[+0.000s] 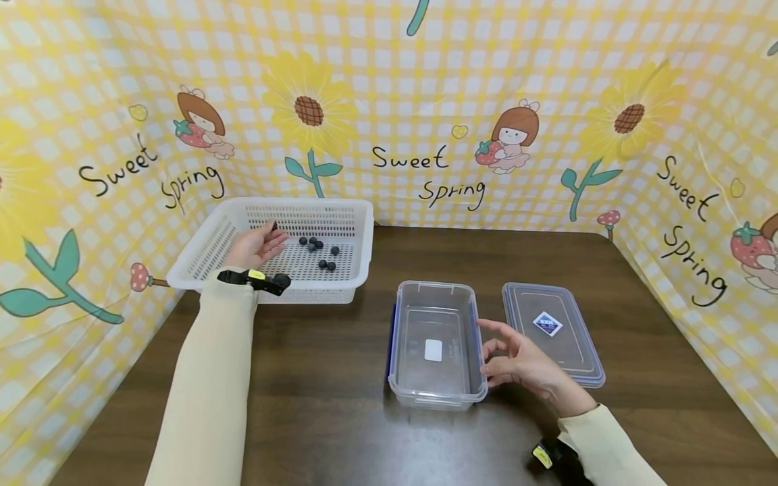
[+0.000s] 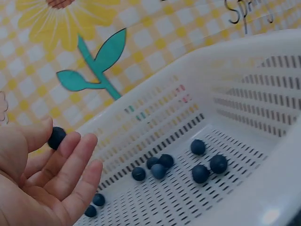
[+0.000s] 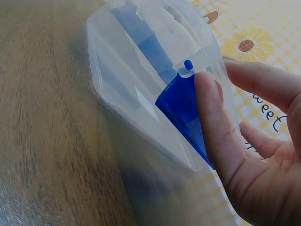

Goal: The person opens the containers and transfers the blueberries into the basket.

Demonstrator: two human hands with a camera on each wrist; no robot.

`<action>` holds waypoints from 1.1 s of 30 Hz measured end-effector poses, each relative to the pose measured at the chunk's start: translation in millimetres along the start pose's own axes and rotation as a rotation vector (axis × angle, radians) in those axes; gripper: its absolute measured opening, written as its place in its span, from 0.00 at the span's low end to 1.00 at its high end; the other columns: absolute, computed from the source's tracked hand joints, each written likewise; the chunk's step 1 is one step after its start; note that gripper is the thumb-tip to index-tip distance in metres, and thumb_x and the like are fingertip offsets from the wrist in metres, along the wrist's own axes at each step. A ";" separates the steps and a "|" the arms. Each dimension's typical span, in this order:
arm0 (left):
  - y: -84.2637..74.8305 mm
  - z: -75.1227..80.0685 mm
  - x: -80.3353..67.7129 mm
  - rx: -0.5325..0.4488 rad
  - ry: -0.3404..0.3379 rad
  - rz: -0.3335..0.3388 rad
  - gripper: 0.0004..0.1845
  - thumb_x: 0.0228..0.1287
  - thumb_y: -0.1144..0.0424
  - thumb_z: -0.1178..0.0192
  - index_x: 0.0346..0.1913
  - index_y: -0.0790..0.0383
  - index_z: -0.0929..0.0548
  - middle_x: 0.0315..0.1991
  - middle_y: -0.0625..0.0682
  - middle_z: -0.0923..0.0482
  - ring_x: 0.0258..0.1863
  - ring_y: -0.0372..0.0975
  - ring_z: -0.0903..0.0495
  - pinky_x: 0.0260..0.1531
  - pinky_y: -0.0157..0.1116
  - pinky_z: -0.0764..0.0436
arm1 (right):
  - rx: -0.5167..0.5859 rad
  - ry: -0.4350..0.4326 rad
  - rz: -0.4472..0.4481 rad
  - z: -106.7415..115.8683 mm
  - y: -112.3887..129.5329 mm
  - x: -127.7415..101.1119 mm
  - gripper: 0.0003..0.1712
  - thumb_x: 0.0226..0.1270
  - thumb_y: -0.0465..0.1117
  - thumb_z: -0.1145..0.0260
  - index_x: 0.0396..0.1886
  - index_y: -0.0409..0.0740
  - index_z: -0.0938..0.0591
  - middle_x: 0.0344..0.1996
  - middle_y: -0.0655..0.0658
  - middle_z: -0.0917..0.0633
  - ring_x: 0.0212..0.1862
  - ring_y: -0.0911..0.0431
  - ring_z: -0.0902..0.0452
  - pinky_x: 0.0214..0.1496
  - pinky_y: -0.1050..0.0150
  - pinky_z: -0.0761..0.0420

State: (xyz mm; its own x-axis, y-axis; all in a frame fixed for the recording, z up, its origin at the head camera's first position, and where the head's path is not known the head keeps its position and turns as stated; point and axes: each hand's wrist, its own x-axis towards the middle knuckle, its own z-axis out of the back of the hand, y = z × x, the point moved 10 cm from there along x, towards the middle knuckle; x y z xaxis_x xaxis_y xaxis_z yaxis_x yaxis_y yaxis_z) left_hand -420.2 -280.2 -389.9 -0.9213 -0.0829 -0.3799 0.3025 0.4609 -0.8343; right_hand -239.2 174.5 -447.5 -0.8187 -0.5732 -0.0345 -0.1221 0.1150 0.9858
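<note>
My left hand point(image 1: 271, 235) is inside a white slotted basket point(image 1: 360, 226) at the back left and pinches one blueberry point(image 2: 56, 137) between thumb and forefinger. Several more blueberries point(image 1: 316, 245) lie loose on the basket floor point(image 2: 197, 197). An empty clear plastic container point(image 1: 434, 286) with blue side latches stands in the middle of the table. My right hand point(image 1: 491, 348) is beside its right wall with the fingers relaxed. The thumb point(image 3: 207, 108) rests against a blue latch point(image 3: 178, 101).
The container's clear lid point(image 1: 568, 351), with a blue-and-white label, lies flat to the right of my right hand. A yellow checked cloth with sunflowers point(image 1: 310, 108) encloses the dark wooden table point(image 1: 322, 378) at the back and on both sides.
</note>
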 end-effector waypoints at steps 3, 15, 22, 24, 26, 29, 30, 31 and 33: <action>-0.6 0.1 0.1 -0.032 0.035 0.037 0.27 0.78 0.57 0.52 0.76 0.49 0.41 0.59 0.50 0.27 0.73 0.38 0.39 0.66 0.33 0.31 | -0.008 -0.002 -0.002 0.1 -0.7 0.3 0.47 0.62 0.23 0.34 0.76 0.32 0.49 0.38 0.44 0.22 0.33 0.55 0.16 0.38 0.59 0.12; 0.4 -12.9 0.7 0.003 0.077 0.008 0.34 0.78 0.54 0.52 0.80 0.52 0.52 0.79 0.52 0.52 0.75 0.43 0.43 0.72 0.39 0.40 | 0.008 0.005 0.004 2.1 0.3 -2.2 0.45 0.62 0.22 0.35 0.75 0.37 0.44 0.38 0.44 0.22 0.34 0.55 0.16 0.38 0.60 0.12; -2.0 -42.4 -14.3 0.200 0.157 -0.048 0.31 0.80 0.58 0.53 0.79 0.57 0.48 0.78 0.57 0.49 0.74 0.47 0.41 0.71 0.42 0.37 | -0.016 0.001 -0.006 4.3 2.3 -1.5 0.45 0.62 0.23 0.35 0.75 0.34 0.46 0.38 0.44 0.21 0.35 0.55 0.16 0.37 0.59 0.12; -0.8 -54.5 -21.4 0.260 0.183 -0.057 0.30 0.79 0.60 0.51 0.78 0.59 0.46 0.77 0.59 0.47 0.73 0.48 0.39 0.71 0.44 0.36 | -0.037 -0.007 -0.014 5.9 3.9 -1.6 0.45 0.62 0.23 0.35 0.74 0.31 0.47 0.38 0.43 0.21 0.34 0.54 0.16 0.37 0.60 0.12; 1.2 -67.3 -29.1 0.340 0.222 -0.070 0.30 0.79 0.60 0.50 0.78 0.62 0.45 0.76 0.61 0.45 0.72 0.50 0.38 0.70 0.45 0.34 | -0.069 -0.010 -0.027 6.8 5.6 -1.4 0.44 0.64 0.24 0.36 0.74 0.28 0.48 0.38 0.43 0.21 0.34 0.54 0.17 0.36 0.60 0.12; 7.3 -85.4 -44.3 0.479 0.298 -0.093 0.31 0.79 0.59 0.50 0.78 0.65 0.46 0.75 0.63 0.44 0.71 0.54 0.37 0.69 0.49 0.32 | -0.143 -0.011 -0.051 7.1 9.7 -1.3 0.41 0.68 0.27 0.37 0.73 0.27 0.49 0.38 0.42 0.21 0.33 0.53 0.17 0.35 0.58 0.11; 10.0 -90.8 -50.0 0.525 0.328 -0.104 0.31 0.79 0.60 0.50 0.78 0.65 0.46 0.75 0.64 0.43 0.70 0.55 0.37 0.69 0.50 0.32 | -0.178 -0.011 -0.056 7.0 12.0 -1.3 0.41 0.69 0.28 0.37 0.73 0.26 0.48 0.38 0.41 0.21 0.32 0.53 0.17 0.35 0.57 0.11; 13.4 -96.0 -56.4 0.576 0.364 -0.119 0.32 0.79 0.60 0.51 0.78 0.66 0.47 0.74 0.64 0.43 0.70 0.56 0.36 0.68 0.52 0.32 | -0.212 -0.013 -0.059 7.0 14.7 -1.4 0.40 0.69 0.29 0.37 0.73 0.26 0.47 0.38 0.41 0.21 0.32 0.52 0.18 0.35 0.56 0.11; 21.5 -103.7 -69.5 0.672 0.425 -0.147 0.32 0.79 0.60 0.50 0.77 0.67 0.47 0.74 0.65 0.42 0.69 0.57 0.36 0.67 0.54 0.31 | -0.298 -0.024 -0.056 7.8 21.3 -2.0 0.38 0.70 0.30 0.37 0.73 0.26 0.45 0.38 0.39 0.21 0.32 0.50 0.17 0.35 0.54 0.11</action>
State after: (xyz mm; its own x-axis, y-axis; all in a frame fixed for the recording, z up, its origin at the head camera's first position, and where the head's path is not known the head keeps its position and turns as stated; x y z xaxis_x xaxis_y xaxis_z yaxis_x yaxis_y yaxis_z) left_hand -375.0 -172.9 -339.9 -0.9362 0.3042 -0.1761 0.1289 -0.1690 -0.9771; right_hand -244.6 184.4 -427.7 -0.8290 -0.5519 -0.0902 -0.0001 -0.1612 0.9869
